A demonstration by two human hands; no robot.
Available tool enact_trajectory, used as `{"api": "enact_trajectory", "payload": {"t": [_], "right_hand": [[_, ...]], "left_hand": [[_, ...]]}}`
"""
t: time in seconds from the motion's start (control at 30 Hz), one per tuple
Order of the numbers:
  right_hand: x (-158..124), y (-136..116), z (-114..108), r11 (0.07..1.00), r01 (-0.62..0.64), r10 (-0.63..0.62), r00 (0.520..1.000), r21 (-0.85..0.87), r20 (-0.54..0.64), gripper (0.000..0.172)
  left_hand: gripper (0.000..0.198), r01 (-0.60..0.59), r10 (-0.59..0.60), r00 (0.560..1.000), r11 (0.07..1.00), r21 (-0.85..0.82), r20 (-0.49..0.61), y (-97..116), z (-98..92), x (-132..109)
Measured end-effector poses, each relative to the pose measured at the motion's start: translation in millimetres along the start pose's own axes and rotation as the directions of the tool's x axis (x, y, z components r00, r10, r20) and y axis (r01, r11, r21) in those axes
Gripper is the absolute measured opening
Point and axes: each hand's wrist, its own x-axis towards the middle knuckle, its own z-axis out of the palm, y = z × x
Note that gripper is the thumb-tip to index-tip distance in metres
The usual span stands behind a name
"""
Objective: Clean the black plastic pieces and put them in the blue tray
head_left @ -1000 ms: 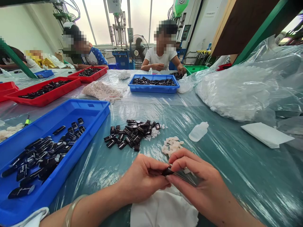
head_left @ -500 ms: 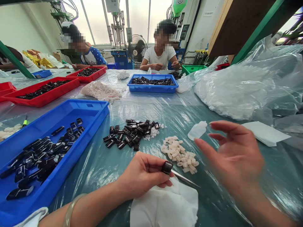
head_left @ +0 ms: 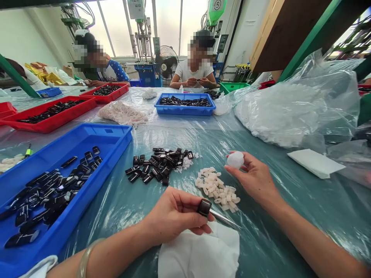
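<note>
My left hand point(head_left: 181, 216) pinches a small glossy black plastic piece point(head_left: 204, 207) between thumb and fingers, above a white cloth point(head_left: 199, 255). A pointed metal tool point(head_left: 224, 219), like tweezers, sticks out beyond those fingers; its other end is hidden, and whether the hand holds it I cannot tell. To the right, my right hand point(head_left: 255, 175) is closed round a small translucent squeeze bottle point(head_left: 235, 159), its round base facing me. Just left of that hand is a heap of short cream-coloured tube pieces point(head_left: 217, 189). Farther left lie loose black pieces point(head_left: 159, 164) beside small white bits point(head_left: 185, 164).
A blue tray point(head_left: 116, 133) of black pieces stands on my left, with red trays point(head_left: 58, 125) behind it. Another blue tray point(head_left: 185, 111) is across the table. A large clear bag point(head_left: 295, 108) and folded white paper point(head_left: 315, 162) lie right. Two people sit opposite.
My right hand has closed on the squeeze bottle, lifting and tilting it so its base faces me. My left hand stays with the black piece. The view has shifted slightly.
</note>
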Motion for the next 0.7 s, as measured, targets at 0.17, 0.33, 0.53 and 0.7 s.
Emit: {"api": "enact_trajectory", "payload": {"t": [0.17,0.33,0.53,0.7], "right_hand": [[-18,-35,-12,0.938,0.338,-0.340,0.940,-0.077,-0.010,0.031],[-30,-50,-14,0.724,0.654,-0.666,0.745,-0.220,0.025,0.038],[-35,-57,-13,0.644,0.702,-0.730,0.683,-0.304,0.032,0.039],[-37,-59,-11,0.631,0.707,-0.741,0.671,-0.319,0.023,0.036]], "left_hand": [[0.014,0.012,-0.011,0.999,0.999,-0.036,0.041,0,-1.0,0],[0.014,-0.006,0.008,0.997,1.000,-0.017,0.081,-1,-2.0,0],[0.014,0.012,-0.012,0.994,1.000,0.001,0.105,0,-2.9,0],[0.014,0.020,-0.021,0.993,1.000,0.008,0.115,0,-3.1,-1]]}}
